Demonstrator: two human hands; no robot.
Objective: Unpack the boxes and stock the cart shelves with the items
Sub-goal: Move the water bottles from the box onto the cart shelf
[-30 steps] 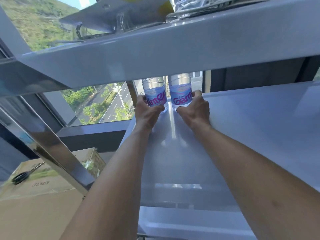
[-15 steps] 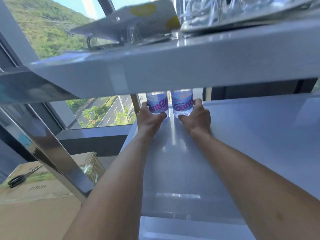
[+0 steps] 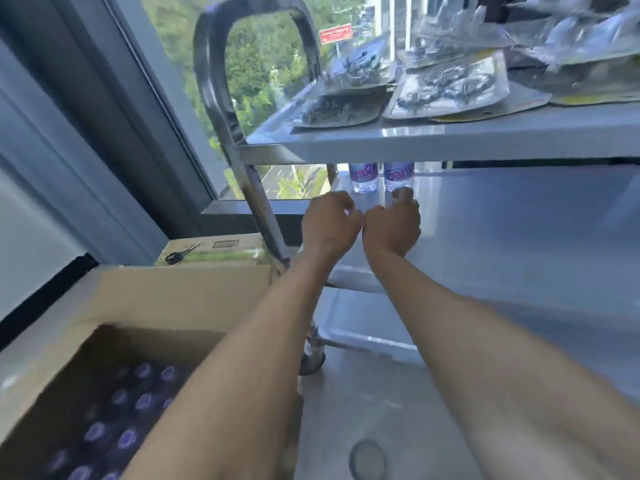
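Left hand (image 3: 329,223) and right hand (image 3: 393,225) sit side by side over the middle shelf (image 3: 519,220), fingers loosely curled, holding nothing. Two bottles (image 3: 363,176) stand upright just beyond the fingertips at the shelf's far edge, touching each other; the right fingertips look very close to the right-hand bottle, contact unclear. Above the hands, the top shelf (image 3: 450,140) carries blister packs (image 3: 450,88). Below and left of the left forearm, an open box (image 3: 138,299) holds more bottles with purple caps (image 3: 121,420). Scissors (image 3: 181,254) lie on a closed box left of the hands.

left hand (image 3: 329,223) and right hand (image 3: 393,225) side by side, fingers loosely curled
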